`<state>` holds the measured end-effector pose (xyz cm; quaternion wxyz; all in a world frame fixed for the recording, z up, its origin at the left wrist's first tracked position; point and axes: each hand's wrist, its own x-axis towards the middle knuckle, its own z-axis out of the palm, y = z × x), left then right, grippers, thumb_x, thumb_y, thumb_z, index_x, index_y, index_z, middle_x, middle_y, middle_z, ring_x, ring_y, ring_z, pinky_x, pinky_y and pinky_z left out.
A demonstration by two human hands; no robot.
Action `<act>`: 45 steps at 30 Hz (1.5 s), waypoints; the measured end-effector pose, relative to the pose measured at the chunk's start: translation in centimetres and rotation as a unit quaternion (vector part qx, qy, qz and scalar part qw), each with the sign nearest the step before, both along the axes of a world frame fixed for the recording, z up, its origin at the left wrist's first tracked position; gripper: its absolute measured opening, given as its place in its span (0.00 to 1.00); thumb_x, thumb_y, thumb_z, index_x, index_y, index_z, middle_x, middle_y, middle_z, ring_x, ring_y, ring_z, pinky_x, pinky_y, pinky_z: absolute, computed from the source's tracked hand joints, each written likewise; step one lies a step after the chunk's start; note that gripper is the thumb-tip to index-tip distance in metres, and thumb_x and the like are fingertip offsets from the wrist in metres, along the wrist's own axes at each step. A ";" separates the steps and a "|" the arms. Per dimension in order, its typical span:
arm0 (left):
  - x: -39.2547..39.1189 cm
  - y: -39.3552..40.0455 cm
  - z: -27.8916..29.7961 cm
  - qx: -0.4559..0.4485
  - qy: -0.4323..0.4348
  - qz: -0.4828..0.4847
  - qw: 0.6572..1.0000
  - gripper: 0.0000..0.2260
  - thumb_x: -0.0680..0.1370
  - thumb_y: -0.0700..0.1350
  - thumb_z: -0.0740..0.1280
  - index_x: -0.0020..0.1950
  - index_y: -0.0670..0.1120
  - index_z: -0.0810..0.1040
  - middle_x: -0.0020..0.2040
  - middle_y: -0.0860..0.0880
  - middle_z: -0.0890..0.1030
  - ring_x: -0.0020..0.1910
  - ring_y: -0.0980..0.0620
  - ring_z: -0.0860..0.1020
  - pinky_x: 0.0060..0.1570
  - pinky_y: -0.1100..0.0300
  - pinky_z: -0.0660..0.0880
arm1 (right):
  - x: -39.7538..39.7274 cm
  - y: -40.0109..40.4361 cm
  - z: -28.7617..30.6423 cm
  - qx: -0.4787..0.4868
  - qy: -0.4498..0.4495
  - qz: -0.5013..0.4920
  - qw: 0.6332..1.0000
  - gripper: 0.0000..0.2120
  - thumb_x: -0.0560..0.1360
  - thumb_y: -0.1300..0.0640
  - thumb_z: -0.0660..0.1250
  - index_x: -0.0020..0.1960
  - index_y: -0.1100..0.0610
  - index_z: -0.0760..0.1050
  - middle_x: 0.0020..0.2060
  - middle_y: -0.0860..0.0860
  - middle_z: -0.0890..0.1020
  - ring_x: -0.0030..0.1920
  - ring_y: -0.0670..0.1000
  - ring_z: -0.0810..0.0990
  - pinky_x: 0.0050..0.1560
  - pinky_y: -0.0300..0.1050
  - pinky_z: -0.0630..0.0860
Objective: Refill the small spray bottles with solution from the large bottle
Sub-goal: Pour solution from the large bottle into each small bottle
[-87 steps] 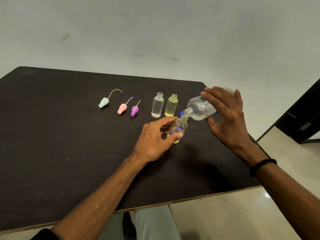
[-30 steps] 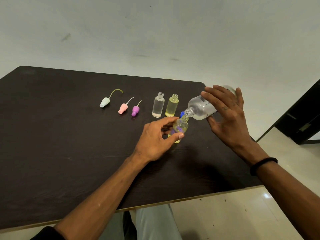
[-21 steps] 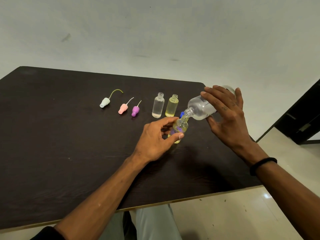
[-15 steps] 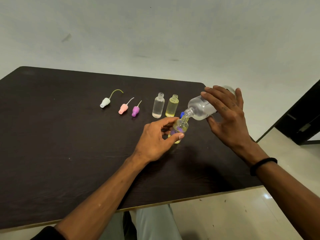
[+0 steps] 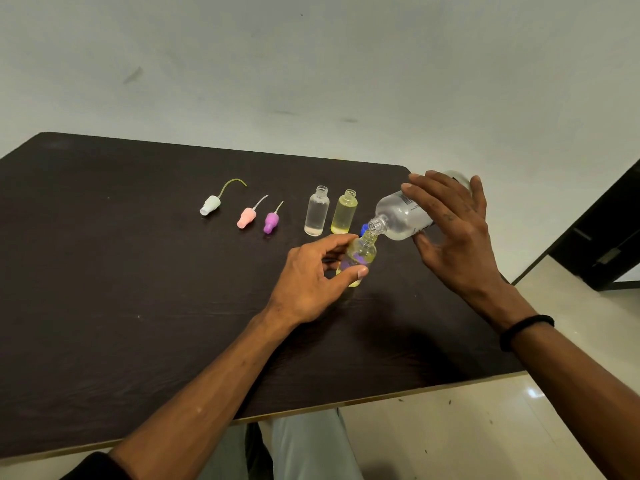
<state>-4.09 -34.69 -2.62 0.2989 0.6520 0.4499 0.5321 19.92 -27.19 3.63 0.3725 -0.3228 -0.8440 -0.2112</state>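
Left grip (image 5: 311, 277) curled round a small spray bottle (image 5: 358, 259), thumb at the near side and forefinger over the shoulder, holding it tilted on the dark surface (image 5: 104, 289). Right grip (image 5: 453, 237) wrapped over the large bottle (image 5: 398, 218), fingers spread across its upper side, thumb underneath; tipped nearly flat, mouth pointing down and left, touching the open neck of the small bottle. Clear liquid visible in the large bottle; yellowish liquid in the held one, with a purple tint behind the glass.

Just behind the left grip, upright and uncapped: a clear small bottle (image 5: 317, 216) with a little liquid at the bottom, and a yellow-tinted small bottle (image 5: 344, 213) beside it, close but whether touching cannot be told. A blue cap (image 5: 362, 230) partly hidden between those and the held bottle.

Farther left, lying in a row, well apart from the bottles: a white spray head (image 5: 210, 205) with a curved greenish tube, a pink spray head (image 5: 246, 217), a purple spray head (image 5: 270, 221). Black band (image 5: 524, 330) on the right wrist.
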 end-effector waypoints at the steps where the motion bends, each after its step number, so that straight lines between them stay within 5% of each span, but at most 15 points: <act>1: 0.0 0.0 0.0 -0.001 0.000 0.001 1.000 0.23 0.76 0.45 0.78 0.70 0.49 0.79 0.58 0.59 0.84 0.58 0.64 0.82 0.59 0.68 0.78 | 0.0 0.0 0.0 0.000 0.001 0.000 1.000 0.32 0.71 0.70 0.77 0.73 0.57 0.77 0.74 0.54 0.77 0.77 0.58 0.72 0.77 0.76 0.54; 30: 0.0 0.0 0.0 -0.002 0.005 0.005 1.000 0.24 0.76 0.45 0.78 0.71 0.48 0.79 0.60 0.56 0.84 0.59 0.64 0.82 0.59 0.68 0.78 | 0.1 0.0 0.1 0.006 -0.010 0.001 1.000 0.31 0.72 0.69 0.77 0.74 0.57 0.76 0.74 0.55 0.77 0.76 0.59 0.72 0.77 0.77 0.55; 37: 0.0 0.1 0.0 -0.004 0.011 0.000 1.000 0.24 0.76 0.45 0.77 0.71 0.49 0.78 0.56 0.63 0.82 0.59 0.66 0.81 0.57 0.72 0.76 | 0.1 0.1 0.0 0.006 -0.011 -0.005 1.000 0.31 0.72 0.68 0.78 0.74 0.57 0.76 0.74 0.55 0.77 0.76 0.59 0.73 0.76 0.77 0.55; 45: 0.0 0.0 0.1 0.000 0.004 0.001 1.000 0.23 0.76 0.45 0.78 0.70 0.48 0.79 0.59 0.57 0.84 0.58 0.64 0.82 0.58 0.69 0.78 | 0.1 0.0 0.1 0.006 -0.007 -0.003 1.000 0.32 0.71 0.69 0.77 0.74 0.57 0.76 0.74 0.54 0.77 0.77 0.58 0.72 0.77 0.76 0.55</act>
